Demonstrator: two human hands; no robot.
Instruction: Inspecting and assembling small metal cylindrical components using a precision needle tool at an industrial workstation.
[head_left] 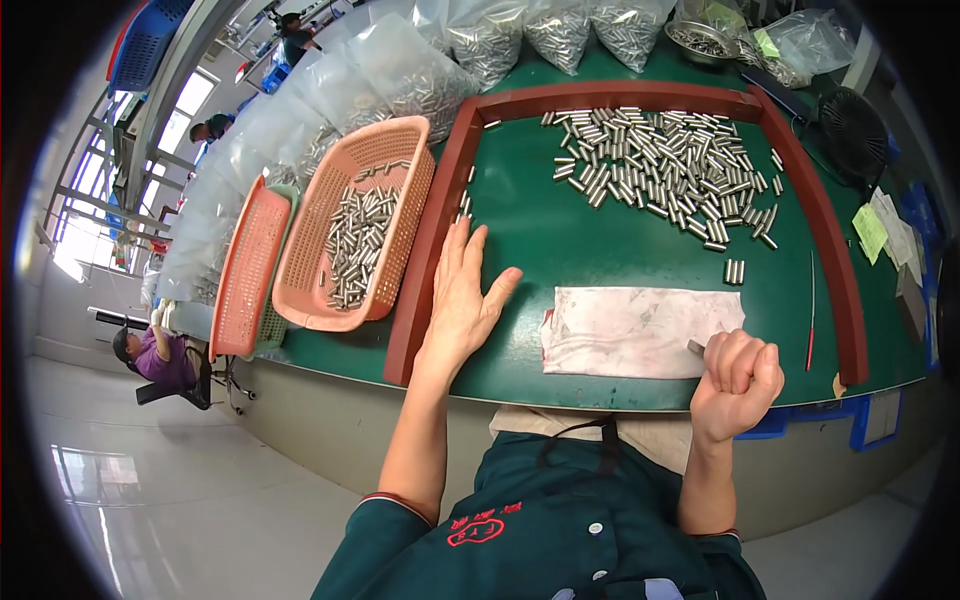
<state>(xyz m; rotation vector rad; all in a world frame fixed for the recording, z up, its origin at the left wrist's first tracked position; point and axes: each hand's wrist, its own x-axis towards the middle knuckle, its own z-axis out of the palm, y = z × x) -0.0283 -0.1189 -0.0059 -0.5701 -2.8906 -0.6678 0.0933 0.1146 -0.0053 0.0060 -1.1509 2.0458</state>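
My left hand [462, 295] lies over the inner edge of the red-brown wooden frame [425, 255], fingers stretched and thumb apart. Its fingertips are close to a few small metal pins [465, 204] along that rail. Closed into a fist, my right hand [738, 385] is over the right end of a stained white cloth [630, 330]. From its fist pokes the end of a small metal cylinder [696, 347]; whether more are inside is hidden. A big spread of shiny metal cylinders [655, 165] lies on the green table, and several more stand in a short row [734, 271] above the cloth.
Left of the frame is a pink basket [400, 250] of metal cylinders, beside another pink basket [240, 265]. Filled clear bags [485, 45] line the back. A thin red-handled tool [810, 335] lies right; a black fan [850, 135] stands beyond. Another person [165, 360] sits far left.
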